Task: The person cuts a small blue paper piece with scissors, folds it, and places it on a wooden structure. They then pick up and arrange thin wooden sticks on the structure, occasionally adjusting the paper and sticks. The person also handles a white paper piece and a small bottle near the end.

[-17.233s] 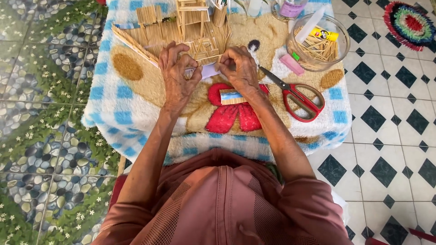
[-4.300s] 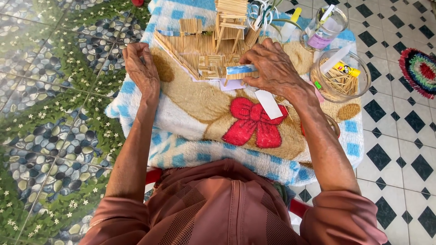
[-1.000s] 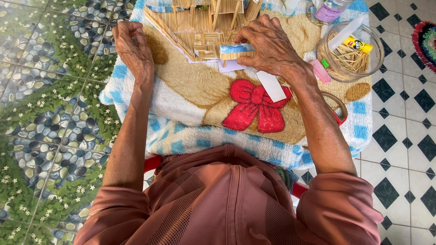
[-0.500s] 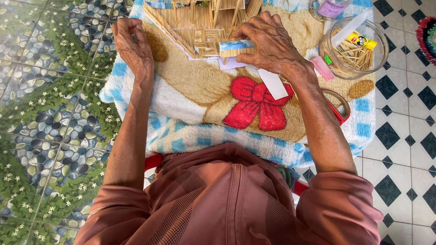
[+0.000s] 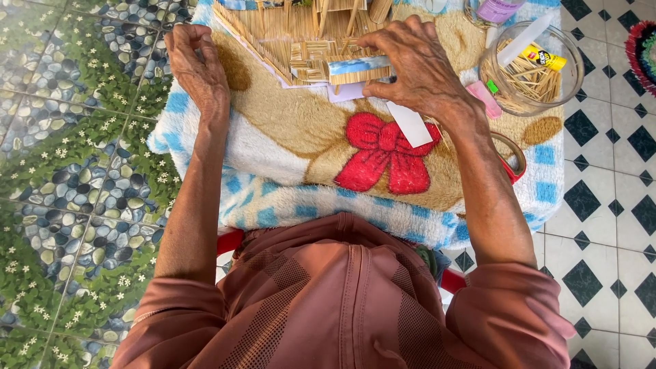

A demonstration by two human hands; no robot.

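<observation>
Blanket (image 5: 294, 147) over a small table, tan with a red bow (image 5: 383, 154) and a blue-checked border; tiled floor all round, pebble-and-flower pattern on one side, black-and-white diamonds on the other

Stick model (image 5: 301, 31) at the far edge of the blanket: flat panels and uprights of thin sticks, partly cut off by the top of the frame

Left hand (image 5: 198, 65) rests on the blanket's far left corner, just beside the model's slanted left edge, fingers curled loosely, holding nothing that shows

Right hand (image 5: 420, 68) arched over the block (image 5: 359, 68), thumb below and fingers above and to its right, pinching its right end. Block sits between the two hands but hard against the right, well apart from the left

Block: small stick-built bar with a pale blue top face, long axis running left-right across the view, near level, left end free and pointing toward the left hand, touching the small stick panels (image 5: 311, 58) beside it

Jar (image 5: 567, 75), clear, full of loose sticks, right of the right hand; a yellow tube (image 5: 550, 58) on its rim

White strip (image 5: 410, 124) lies under the right wrist. Pink piece (image 5: 484, 99) by the jar's base
</observation>
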